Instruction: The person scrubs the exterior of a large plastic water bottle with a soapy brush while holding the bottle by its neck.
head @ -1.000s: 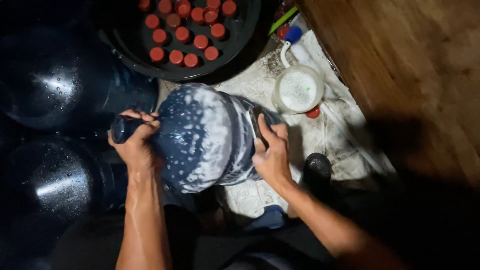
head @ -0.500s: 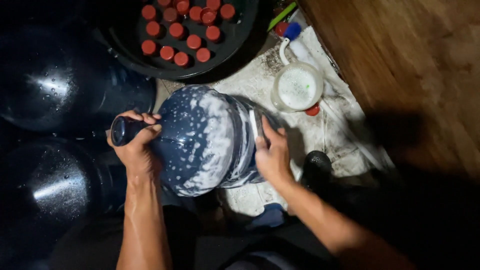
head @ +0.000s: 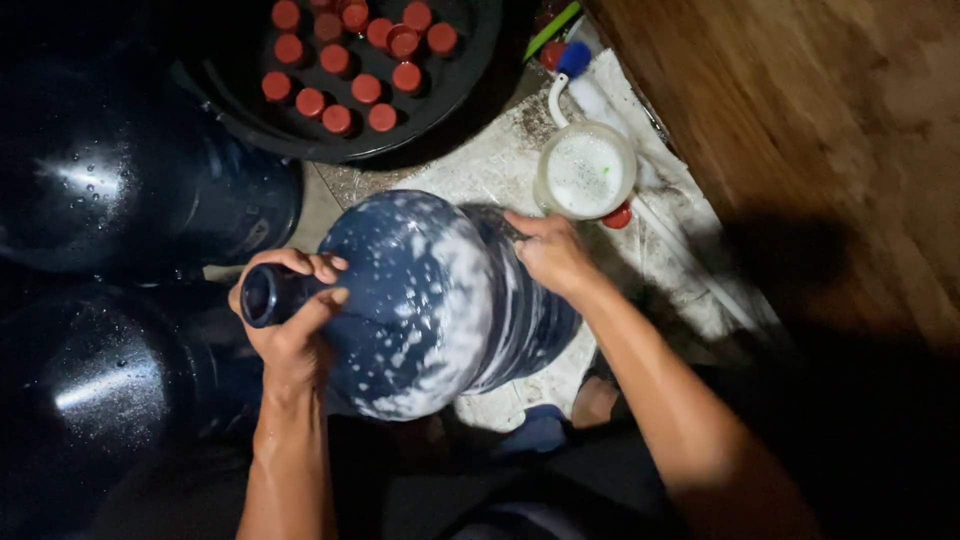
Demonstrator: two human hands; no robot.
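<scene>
Your left hand (head: 290,335) grips the neck of the soapy blue jug (head: 440,300); your right hand (head: 550,255) presses its side, fingers curled. Foamy water fills the white cup (head: 585,172); red caps (head: 350,55) sit in the black basin (head: 470,60).

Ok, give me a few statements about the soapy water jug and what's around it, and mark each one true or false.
1. The left hand grips the neck of the blue jug. True.
2. The jug stands upright. False: it lies tilted on its side.
3. The right hand rests on the jug's body. True.
4. The red caps lie in a white bowl. False: they sit in a black basin.
5. The white cup holds foamy liquid. True.
</scene>
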